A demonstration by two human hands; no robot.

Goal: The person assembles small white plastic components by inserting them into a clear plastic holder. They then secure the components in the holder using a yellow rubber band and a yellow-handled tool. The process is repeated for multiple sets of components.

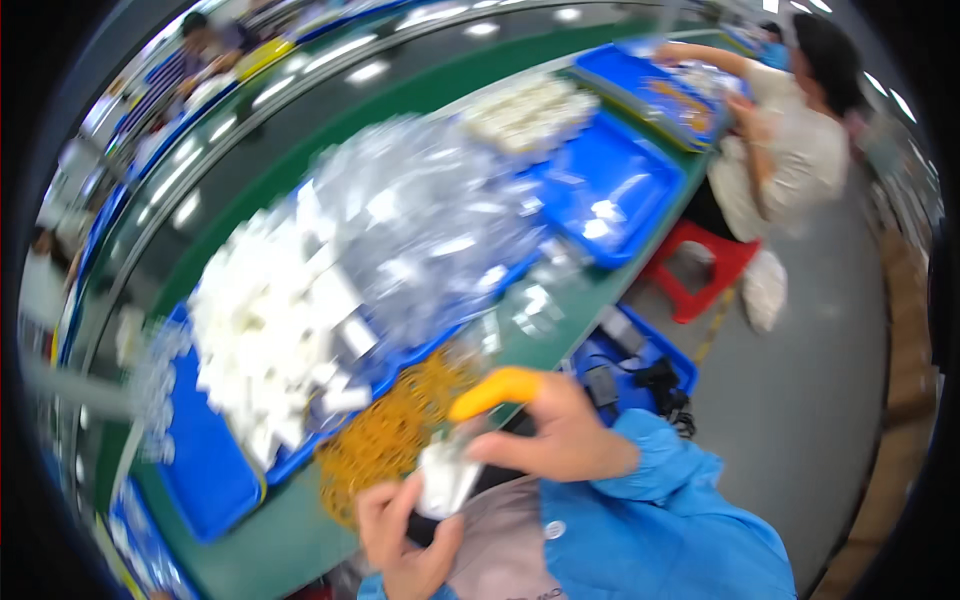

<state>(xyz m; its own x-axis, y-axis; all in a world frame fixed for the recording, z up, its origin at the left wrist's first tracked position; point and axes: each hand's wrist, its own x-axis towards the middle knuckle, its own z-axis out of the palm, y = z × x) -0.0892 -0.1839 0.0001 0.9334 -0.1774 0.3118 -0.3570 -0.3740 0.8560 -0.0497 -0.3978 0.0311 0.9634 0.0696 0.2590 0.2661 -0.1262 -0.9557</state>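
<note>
In front of my body, my left hand (pixel 405 535) grips a small white block-shaped piece (pixel 447 478) between thumb and fingers. My right hand (pixel 550 430) curls over its upper end, an orange finger cot (pixel 498 391) covering the index finger. Between that fingertip and the thumb there is something pale and partly see-through, too blurred to name. Right beside the hands lies a heap of yellow-brown rubber bands (pixel 370 445) on the green tabletop (pixel 300 555). Beyond it a blue tray (pixel 400 360) carries a pile of white pieces (pixel 265 320) and a pile of clear plastic bags (pixel 410 210).
Further right stand a blue tray (pixel 640 185) and rows of whitish pieces (pixel 530 112). A low blue bin (pixel 682 368) holds dark corded items. A co-worker (pixel 800 150) sits at the far right, near a red stool (pixel 690 270). A blue tray (pixel 200 470) lies left.
</note>
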